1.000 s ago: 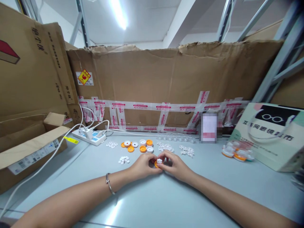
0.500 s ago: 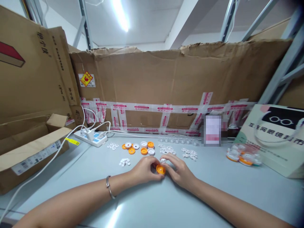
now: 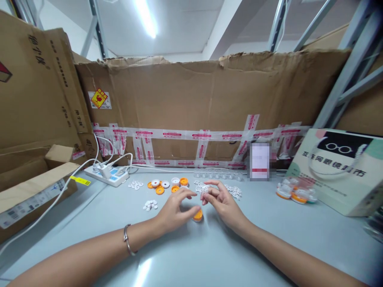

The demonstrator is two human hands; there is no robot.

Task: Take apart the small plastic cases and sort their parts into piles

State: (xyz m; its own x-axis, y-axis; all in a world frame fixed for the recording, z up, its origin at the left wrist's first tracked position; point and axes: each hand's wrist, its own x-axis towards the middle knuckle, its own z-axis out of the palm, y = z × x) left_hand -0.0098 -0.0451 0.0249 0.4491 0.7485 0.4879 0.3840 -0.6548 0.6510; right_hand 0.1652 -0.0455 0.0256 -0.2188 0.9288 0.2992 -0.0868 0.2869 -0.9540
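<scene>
A round orange cap-like piece with a pale lower edge [image 3: 198, 215] rests on the table between my hands. My left hand [image 3: 176, 211] is open just left of it, thumb close to the piece and fingers spread. To its right, my right hand [image 3: 223, 203] is raised with thumb and fingertips pinched together; whatever is between them is too small to make out. Behind the hands lie orange rings [image 3: 160, 190] and white rings [image 3: 165, 184]. Small white discs [image 3: 150, 205] sit left of my left hand, and small white parts [image 3: 235, 192] lie beyond my right hand.
A clear plastic strip [image 3: 220, 175] lies along the back by the cardboard wall [image 3: 167, 99]. At left are a power strip [image 3: 107, 176] with cables and an open carton [image 3: 30, 195]. On the right stand bagged orange and white pieces [image 3: 296, 191], a paper bag [image 3: 338, 171] and a blurred-out phone-like panel [image 3: 259, 161].
My left hand has let go of the orange piece, which now lies on the table. The right hand has drawn away from it, fingers still pinched. The view has shifted slightly right.
</scene>
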